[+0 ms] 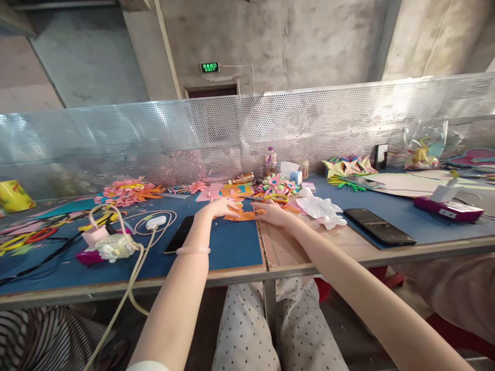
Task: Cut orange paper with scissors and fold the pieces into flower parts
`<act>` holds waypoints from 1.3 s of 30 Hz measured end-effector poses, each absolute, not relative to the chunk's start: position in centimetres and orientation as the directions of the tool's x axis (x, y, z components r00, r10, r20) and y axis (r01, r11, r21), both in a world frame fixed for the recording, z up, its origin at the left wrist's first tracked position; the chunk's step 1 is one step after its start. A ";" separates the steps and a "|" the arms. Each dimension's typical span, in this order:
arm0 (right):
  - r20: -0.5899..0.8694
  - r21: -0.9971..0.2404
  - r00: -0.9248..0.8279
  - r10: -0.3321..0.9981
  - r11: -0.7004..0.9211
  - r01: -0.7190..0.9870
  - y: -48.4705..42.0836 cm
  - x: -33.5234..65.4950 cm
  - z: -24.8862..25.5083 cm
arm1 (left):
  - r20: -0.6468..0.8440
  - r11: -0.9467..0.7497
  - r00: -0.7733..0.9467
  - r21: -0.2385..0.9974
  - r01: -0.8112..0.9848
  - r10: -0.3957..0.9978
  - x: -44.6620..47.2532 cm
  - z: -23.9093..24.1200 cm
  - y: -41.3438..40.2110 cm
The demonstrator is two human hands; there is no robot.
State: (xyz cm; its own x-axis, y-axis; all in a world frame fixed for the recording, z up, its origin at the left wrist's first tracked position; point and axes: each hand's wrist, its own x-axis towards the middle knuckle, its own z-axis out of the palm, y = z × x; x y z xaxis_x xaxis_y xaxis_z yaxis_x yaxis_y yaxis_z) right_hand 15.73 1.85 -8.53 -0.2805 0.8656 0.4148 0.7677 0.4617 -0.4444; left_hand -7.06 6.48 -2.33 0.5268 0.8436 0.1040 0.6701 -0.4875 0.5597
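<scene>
Both my hands reach over orange paper lying on the blue table mat. My left hand has its fingers stretched out and spread, with the tips at the paper's left part. My right hand comes in from the other side, fingers apart and slightly bent, its tips at the paper's right edge. Just behind the hands lie scissors with yellow handles. A loose pile of pink and orange paper is beyond my left hand. Paper flowers in mixed colours lie beyond my right hand.
A black phone and crumpled white tissue lie right. Another dark phone is partly under my left forearm. Cables and a power strip are left. A bottle stands before the perforated metal screen.
</scene>
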 end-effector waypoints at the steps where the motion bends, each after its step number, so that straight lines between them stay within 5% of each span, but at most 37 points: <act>1: 0.397 -0.439 -0.278 0.875 0.446 0.780 1.9 15.7 -8.6 | 0.098 -0.483 0.521 0.548 0.683 0.848 -7.0 -2.5 6.5; 10: 0.540 -0.432 -0.247 0.805 0.517 0.739 2.3 14.4 -8.8 | 0.143 -0.563 0.580 0.504 0.655 0.802 -6.9 -3.3 7.2; 17: 0.532 -0.717 -0.139 0.836 0.531 0.451 3.0 14.7 -9.0 | 0.225 -0.597 0.578 0.525 0.606 0.784 -5.1 -4.1 7.3; 25: 0.460 -0.873 0.026 0.887 0.447 0.194 3.1 15.3 -8.2 | 0.348 -0.518 0.446 0.781 0.348 0.824 -3.2 -3.6 6.3; 29: 0.440 -0.898 0.118 0.890 0.436 0.059 2.7 15.5 -7.7 | 0.227 -0.335 0.478 0.930 0.153 0.848 -2.7 -3.5 5.7; 39: 0.266 -0.885 -0.061 0.962 0.219 -0.412 2.7 16.4 -7.7 | 0.149 -0.224 0.465 0.968 0.110 0.872 -2.5 -3.6 5.4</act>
State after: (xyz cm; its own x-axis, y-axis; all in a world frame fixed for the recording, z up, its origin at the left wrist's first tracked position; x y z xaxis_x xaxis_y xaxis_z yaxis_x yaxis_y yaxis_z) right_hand 16.39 2.71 -7.73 -0.0610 0.9620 0.2662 -0.4118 0.2187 -0.8847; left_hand -2.45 5.35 -3.58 0.4654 0.8725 0.1490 0.1096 -0.2238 0.9685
